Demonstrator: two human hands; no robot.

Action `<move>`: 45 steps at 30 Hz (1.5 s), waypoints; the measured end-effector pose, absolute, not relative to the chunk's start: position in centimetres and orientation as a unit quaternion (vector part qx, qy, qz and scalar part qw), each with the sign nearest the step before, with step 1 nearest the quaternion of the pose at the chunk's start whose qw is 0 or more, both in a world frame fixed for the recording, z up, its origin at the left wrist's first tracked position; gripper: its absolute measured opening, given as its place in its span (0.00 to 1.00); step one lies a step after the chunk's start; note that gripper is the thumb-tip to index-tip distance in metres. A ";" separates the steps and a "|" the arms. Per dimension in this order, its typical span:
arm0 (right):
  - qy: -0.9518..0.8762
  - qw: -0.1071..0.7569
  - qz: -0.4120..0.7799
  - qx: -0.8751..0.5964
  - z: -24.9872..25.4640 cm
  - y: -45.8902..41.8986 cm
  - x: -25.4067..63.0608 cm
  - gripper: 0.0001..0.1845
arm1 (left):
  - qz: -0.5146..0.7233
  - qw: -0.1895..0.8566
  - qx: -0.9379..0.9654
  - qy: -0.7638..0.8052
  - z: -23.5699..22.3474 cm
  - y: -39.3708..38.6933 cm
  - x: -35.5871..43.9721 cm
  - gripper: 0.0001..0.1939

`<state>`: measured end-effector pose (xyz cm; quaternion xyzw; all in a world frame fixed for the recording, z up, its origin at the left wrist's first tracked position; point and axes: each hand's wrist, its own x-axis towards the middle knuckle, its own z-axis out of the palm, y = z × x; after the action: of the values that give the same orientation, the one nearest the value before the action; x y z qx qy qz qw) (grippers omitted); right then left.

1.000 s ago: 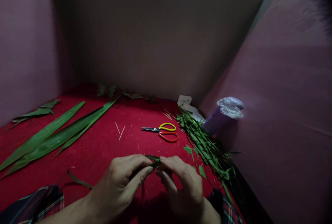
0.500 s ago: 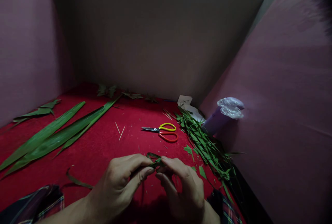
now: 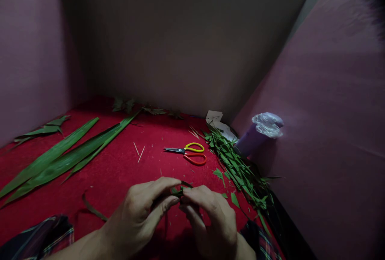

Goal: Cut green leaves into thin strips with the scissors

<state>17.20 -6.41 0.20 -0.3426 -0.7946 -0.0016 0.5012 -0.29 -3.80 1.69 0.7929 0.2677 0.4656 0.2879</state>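
1. A short row of dark marks is borne by a small white card (image 3: 213, 115) at the back of the red worktop (image 3: 114, 167), near the far end of the pile of cut green leaves (image 3: 237, 163). The marks are taken to be writing, but they are too small and blurred to be read; whether letters or digits are shown cannot be told.
2. A small round pale mark (image 3: 179, 150) is carried at the pivot of the scissors (image 3: 182, 151), on the dark metal. Any lettering within it cannot be made out.
3. No word, brand or number can be read with certainty.
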 end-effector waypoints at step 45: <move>-0.751 0.526 0.101 -0.385 0.8 -6.7 17.5 0.12 | 0.452 0.287 0.802 0.267 1.7 -4.0 -0.3 0.11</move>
<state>17.52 -6.66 0.76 -0.3853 -0.7514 0.1008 0.5261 -0.30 -3.98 1.67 0.8017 0.2667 0.4517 0.2866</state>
